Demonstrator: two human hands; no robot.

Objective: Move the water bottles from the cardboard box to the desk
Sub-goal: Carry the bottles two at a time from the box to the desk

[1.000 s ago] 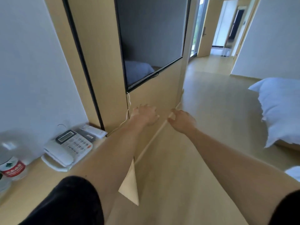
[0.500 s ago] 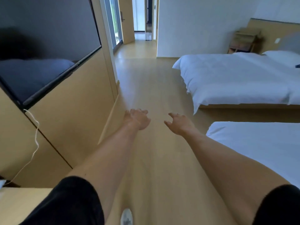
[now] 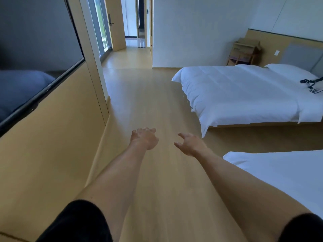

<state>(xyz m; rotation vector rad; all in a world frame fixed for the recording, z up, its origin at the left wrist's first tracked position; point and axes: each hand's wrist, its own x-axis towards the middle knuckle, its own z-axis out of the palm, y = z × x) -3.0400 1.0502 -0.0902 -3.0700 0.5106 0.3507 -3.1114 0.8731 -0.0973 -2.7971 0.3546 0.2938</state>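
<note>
Both my arms stretch forward over the wooden floor. My left hand (image 3: 144, 137) hangs with loosely curled fingers and holds nothing. My right hand (image 3: 189, 143) is beside it, fingers relaxed and spread, also empty. No water bottle, cardboard box or desk top shows in this view.
A wooden wall panel (image 3: 52, 145) with a wall-mounted TV (image 3: 35, 55) runs along the left. Two beds with white covers stand on the right, one far (image 3: 244, 95) and one near (image 3: 283, 179). A wooden floor aisle (image 3: 148, 102) leads to a doorway (image 3: 134, 23). A small wooden stand (image 3: 244, 51) is at the back.
The view has swung right, away from the desk with the phone and bottle, toward the aisle and beds. Both hands stay empty and stretched out in front.
</note>
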